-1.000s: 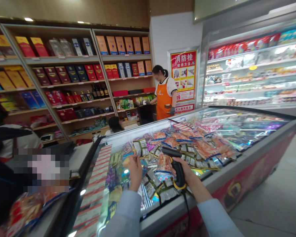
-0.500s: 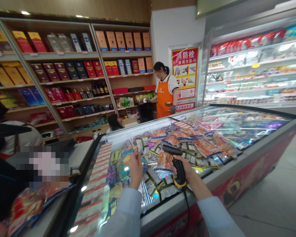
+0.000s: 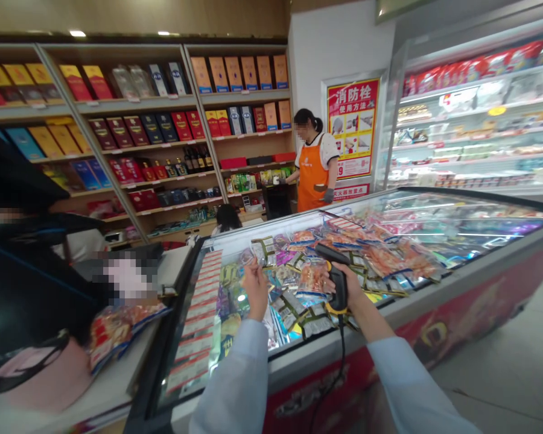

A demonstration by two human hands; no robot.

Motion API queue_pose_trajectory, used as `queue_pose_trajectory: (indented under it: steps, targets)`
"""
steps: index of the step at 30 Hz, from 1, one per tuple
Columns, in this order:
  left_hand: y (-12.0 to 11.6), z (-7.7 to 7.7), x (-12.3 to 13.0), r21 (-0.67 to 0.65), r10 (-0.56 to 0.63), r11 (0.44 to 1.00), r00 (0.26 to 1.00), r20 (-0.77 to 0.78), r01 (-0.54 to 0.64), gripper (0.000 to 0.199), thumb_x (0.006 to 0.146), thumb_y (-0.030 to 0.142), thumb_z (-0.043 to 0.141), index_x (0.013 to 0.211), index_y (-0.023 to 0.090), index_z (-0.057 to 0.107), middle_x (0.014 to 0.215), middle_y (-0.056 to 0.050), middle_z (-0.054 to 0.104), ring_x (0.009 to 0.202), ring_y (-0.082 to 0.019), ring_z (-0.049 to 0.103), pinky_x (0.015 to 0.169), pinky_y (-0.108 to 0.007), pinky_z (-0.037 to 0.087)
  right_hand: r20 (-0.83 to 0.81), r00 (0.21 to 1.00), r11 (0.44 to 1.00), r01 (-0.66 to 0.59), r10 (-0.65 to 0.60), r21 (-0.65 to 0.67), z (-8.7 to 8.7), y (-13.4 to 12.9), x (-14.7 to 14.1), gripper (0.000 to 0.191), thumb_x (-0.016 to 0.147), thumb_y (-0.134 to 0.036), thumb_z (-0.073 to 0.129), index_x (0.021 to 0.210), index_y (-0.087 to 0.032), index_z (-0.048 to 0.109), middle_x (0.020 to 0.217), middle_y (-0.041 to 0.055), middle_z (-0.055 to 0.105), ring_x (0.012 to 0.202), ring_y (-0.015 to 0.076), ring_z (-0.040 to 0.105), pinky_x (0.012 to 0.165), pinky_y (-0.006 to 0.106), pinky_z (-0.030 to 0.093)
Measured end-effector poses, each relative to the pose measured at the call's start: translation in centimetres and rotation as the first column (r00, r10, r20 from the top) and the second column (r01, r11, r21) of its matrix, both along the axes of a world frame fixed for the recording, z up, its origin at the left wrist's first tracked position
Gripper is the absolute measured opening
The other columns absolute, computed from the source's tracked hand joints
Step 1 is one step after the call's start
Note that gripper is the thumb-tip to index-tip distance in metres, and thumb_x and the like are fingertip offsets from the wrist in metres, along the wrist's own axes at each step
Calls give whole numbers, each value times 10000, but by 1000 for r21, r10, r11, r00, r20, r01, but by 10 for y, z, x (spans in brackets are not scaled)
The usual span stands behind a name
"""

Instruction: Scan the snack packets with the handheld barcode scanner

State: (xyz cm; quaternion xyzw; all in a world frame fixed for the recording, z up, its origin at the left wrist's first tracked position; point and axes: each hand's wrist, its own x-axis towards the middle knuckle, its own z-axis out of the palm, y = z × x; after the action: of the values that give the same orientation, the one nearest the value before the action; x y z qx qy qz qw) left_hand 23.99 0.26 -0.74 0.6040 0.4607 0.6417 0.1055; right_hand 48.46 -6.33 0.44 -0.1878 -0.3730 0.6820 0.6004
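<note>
My right hand (image 3: 350, 286) is wrapped round the grip of a black and yellow barcode scanner (image 3: 338, 283), its head tilted up to the left and its cable hanging down over the freezer's edge. My left hand (image 3: 256, 290) is raised over the goods with its fingers pressed together; whatever lies between the fingertips, if anything, is too small to make out. Beneath both hands, a chest freezer (image 3: 434, 299) carries many packets on its top. A clear packet of orange-brown food (image 3: 311, 279) lies just left of the scanner, and several grey-and-green packets (image 3: 319, 324) lie below it.
At the left, a person in dark clothes (image 3: 31, 259) stands by a counter (image 3: 117, 361) with a pink bag (image 3: 49, 377) and a food packet (image 3: 117, 328). Beyond the freezer stands a person in an orange apron (image 3: 311, 175). Shelves of boxes (image 3: 158, 129) line the back wall.
The view has swung left and the scene has shifted right, bringing the pink bag into sight. My right hand still grips the scanner; my left fingers stay together.
</note>
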Motion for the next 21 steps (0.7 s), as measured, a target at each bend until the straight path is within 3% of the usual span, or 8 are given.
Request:
queue_pose_trajectory:
  steps: [3, 5, 9, 13, 17, 21]
  targets:
    - [-15, 16, -36, 39, 80, 996, 996, 37, -81, 139, 906, 354, 451, 864, 223, 435, 1162, -160, 664, 1040, -211, 662, 841, -344, 521, -16, 1000, 999, 9, -8, 45, 17, -7, -16, 188, 758, -374, 615, 743, -203, 536, 570, -21, 504, 391, 90, 375, 370, 223, 350]
    - [-26, 27, -73, 46, 197, 979, 978, 61, -200, 151, 897, 363, 470, 875, 216, 447, 1104, -146, 676, 963, -199, 675, 799, -324, 524, -50, 999, 997, 2, 2, 82, 26, -9, -36, 176, 759, -355, 613, 752, -197, 535, 621, -14, 523, 401, 78, 376, 364, 215, 350]
    - [-47, 39, -159, 2, 511, 858, 852, 115, -514, 168, 868, 359, 494, 886, 196, 460, 963, -126, 670, 926, -224, 664, 787, -335, 518, -99, 987, 986, -117, 129, 115, 30, -5, -98, 175, 763, -350, 602, 762, -192, 526, 665, -9, 533, 411, 70, 389, 354, 200, 342]
    - [-68, 34, -228, -60, 677, 735, 736, 12, -675, 169, 837, 317, 502, 925, 173, 500, 932, -118, 649, 917, -246, 641, 845, -382, 503, -116, 951, 958, -278, 285, 77, 21, 4, -169, 186, 741, -353, 610, 748, -183, 536, 649, -10, 538, 407, 71, 395, 358, 207, 338]
    - [-82, 21, -257, -125, 718, 660, 671, -185, -741, 232, 844, 289, 484, 1009, 134, 538, 947, -136, 653, 904, -273, 637, 842, -414, 499, -132, 921, 928, -372, 367, -13, 4, 13, -222, 200, 717, -369, 622, 747, -191, 537, 610, -12, 544, 413, 86, 410, 369, 214, 328]
    - [-86, 8, -247, -150, 709, 575, 582, -398, -804, 391, 876, 248, 429, 1218, 68, 488, 1092, -203, 632, 907, -288, 651, 749, -401, 518, -66, 916, 908, -400, 395, -123, -23, 19, -251, 242, 692, -409, 633, 710, -184, 547, 555, -17, 536, 392, 93, 428, 372, 217, 326]
